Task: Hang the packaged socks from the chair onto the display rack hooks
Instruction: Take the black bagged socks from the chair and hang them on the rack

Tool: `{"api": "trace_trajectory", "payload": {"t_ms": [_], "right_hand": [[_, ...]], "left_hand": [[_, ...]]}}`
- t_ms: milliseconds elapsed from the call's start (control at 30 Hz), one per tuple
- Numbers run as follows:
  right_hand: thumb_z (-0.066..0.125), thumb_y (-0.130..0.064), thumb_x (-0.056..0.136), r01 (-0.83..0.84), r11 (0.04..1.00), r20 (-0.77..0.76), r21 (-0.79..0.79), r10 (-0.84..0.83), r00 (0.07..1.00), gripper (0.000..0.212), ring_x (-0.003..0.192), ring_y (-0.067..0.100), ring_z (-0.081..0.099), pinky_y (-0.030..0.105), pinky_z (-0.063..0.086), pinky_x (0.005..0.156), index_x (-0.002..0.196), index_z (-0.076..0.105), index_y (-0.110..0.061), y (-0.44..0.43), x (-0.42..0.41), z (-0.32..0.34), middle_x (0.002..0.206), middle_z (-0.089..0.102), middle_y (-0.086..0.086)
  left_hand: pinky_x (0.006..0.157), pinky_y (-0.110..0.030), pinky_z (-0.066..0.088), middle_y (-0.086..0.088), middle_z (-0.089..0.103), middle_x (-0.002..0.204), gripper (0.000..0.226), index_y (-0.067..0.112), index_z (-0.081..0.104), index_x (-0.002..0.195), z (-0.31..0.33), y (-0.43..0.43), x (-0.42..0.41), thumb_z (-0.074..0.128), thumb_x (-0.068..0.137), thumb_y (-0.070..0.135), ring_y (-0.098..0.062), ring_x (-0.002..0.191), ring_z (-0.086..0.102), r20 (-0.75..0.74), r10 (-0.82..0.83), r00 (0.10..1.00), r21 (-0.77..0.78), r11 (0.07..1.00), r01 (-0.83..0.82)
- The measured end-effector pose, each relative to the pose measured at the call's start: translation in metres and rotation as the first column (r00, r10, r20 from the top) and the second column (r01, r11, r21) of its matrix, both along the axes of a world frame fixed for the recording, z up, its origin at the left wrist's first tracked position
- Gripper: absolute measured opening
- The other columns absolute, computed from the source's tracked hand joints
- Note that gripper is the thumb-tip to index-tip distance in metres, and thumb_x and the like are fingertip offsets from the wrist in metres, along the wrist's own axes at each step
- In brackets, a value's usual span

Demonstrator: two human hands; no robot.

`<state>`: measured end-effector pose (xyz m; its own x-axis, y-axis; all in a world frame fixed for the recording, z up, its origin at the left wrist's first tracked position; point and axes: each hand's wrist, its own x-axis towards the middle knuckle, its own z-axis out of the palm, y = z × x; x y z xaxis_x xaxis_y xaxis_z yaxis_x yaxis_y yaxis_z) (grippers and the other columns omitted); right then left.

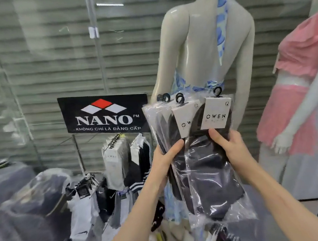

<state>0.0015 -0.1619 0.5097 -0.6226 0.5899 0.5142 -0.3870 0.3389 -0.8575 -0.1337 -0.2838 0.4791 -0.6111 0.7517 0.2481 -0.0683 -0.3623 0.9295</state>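
Currently your left grip (167, 154) and right grip (232, 146) both clasp the sock packs (208, 174), likely light, floppy, with slippery film. Pinch the stiff cards (215, 113) at twelve o'clock.

Fanned stack of clear-plastic packets of black socks (203, 164), white header cards, black hangers, upright, right of black-signed metal display rack (104, 123).
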Motion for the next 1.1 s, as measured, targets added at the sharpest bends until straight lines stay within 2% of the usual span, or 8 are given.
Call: {"api": "trace_trajectory", "payload": {"t_ms": [100, 233, 367, 500, 600, 700, 833, 1100], "right_hand": [[0.056, -0.023, 0.084, -0.088, 0.995, 0.025, -0.051, 0.090, 0.996, 0.017, 0.081, -0.002, 0.068, 0.008, 0.050, 0.065, 0.098, 0.065, -0.020, -0.026, -0.032, 0.000, 0.088, 0.074, -0.016], [0.057, -0.030, 0.076, -0.203, 0.973, 0.061, -0.113, 0.210, 0.976, 0.029, 0.083, 0.006, 0.070, 0.012, 0.052, 0.065, 0.100, 0.066, -0.016, -0.067, -0.084, -0.002, 0.090, 0.075, -0.009], [0.063, -0.034, 0.071, -0.256, 0.942, 0.048, -0.216, 0.272, 0.961, 0.026, 0.076, 0.011, 0.070, 0.017, 0.054, 0.063, 0.088, 0.074, -0.018, -0.106, -0.144, -0.014, 0.086, 0.075, -0.005], [0.069, -0.033, 0.065, -0.228, 0.912, -0.013, -0.340, 0.238, 0.971, 0.022, 0.076, 0.010, 0.071, 0.022, 0.058, 0.066, 0.085, 0.077, -0.028, -0.139, -0.195, -0.032, 0.085, 0.076, -0.004], [0.066, -0.025, 0.071, -0.250, 0.885, 0.009, -0.392, 0.275, 0.961, 0.023, 0.078, 0.011, 0.072, 0.018, 0.055, 0.059, 0.091, 0.076, -0.020, -0.165, -0.227, -0.050, 0.088, 0.076, -0.001], [0.064, -0.017, 0.075, -0.264, 0.858, 0.047, -0.441, 0.316, 0.947, 0.015, 0.076, 0.013, 0.072, 0.020, 0.055, 0.057, 0.086, 0.074, -0.017, -0.182, -0.250, -0.070, 0.087, 0.076, 0.001], [0.067, -0.014, 0.074, -0.194, 0.869, 0.193, -0.455, 0.308, 0.932, 0.026, 0.086, 0.023, 0.071, 0.034, 0.058, 0.074, 0.099, 0.070, -0.007, -0.185, -0.276, -0.097, 0.097, 0.074, 0.013], [0.056, -0.009, 0.090, -0.067, 0.910, 0.450, -0.409, 0.265, 0.853, 0.028, 0.105, 0.021, 0.062, 0.033, 0.047, 0.092, 0.118, 0.059, -0.008, -0.173, -0.352, -0.150, 0.115, 0.066, 0.007]], "left_hand": [[0.082, -0.033, 0.057, -0.009, 0.074, 0.106, 0.053, 0.011, 0.064, 0.116, 0.000, -0.036, -0.033, 0.075, 0.069, 0.032, -0.026, 0.098, 0.070, 0.012, 0.059, 0.998, 0.016, 0.998, -0.059], [0.063, -0.015, 0.054, 0.007, 0.077, 0.090, 0.044, 0.018, 0.067, 0.106, -0.001, -0.091, -0.084, 0.076, 0.067, 0.035, -0.008, 0.082, 0.073, 0.001, 0.130, 0.992, -0.006, 0.992, -0.130], [0.062, -0.019, 0.055, -0.004, 0.077, 0.087, 0.023, 0.020, 0.078, 0.092, -0.007, -0.152, -0.141, 0.068, 0.072, 0.028, -0.017, 0.079, 0.074, 0.015, 0.195, 0.981, 0.006, 0.981, -0.195], [0.061, -0.020, 0.056, -0.005, 0.077, 0.087, 0.035, 0.011, 0.071, 0.102, -0.016, -0.215, -0.195, 0.070, 0.068, 0.023, -0.017, 0.078, 0.074, 0.086, 0.281, 0.956, 0.031, 0.958, -0.284], [0.062, -0.020, 0.056, -0.005, 0.077, 0.089, 0.037, 0.008, 0.069, 0.105, -0.020, -0.257, -0.227, 0.071, 0.069, 0.018, -0.016, 0.080, 0.074, 0.096, 0.297, 0.950, 0.057, 0.951, -0.303], [0.053, -0.015, 0.053, 0.002, 0.076, 0.073, 0.040, 0.007, 0.064, 0.112, -0.027, -0.288, -0.249, 0.062, 0.075, 0.022, -0.009, 0.064, 0.072, 0.066, 0.308, 0.949, 0.045, 0.949, -0.311], [0.065, -0.022, 0.057, -0.004, 0.077, 0.088, 0.044, 0.009, 0.066, 0.109, -0.035, -0.312, -0.285, 0.072, 0.066, 0.016, -0.017, 0.079, 0.073, 0.067, 0.382, 0.922, 0.024, 0.923, -0.384], [0.070, -0.026, 0.058, -0.008, 0.076, 0.096, 0.027, 0.016, 0.077, 0.095, -0.039, -0.294, -0.356, 0.067, 0.070, 0.018, -0.023, 0.088, 0.073, 0.085, 0.360, 0.929, 0.043, 0.930, -0.364]]}}
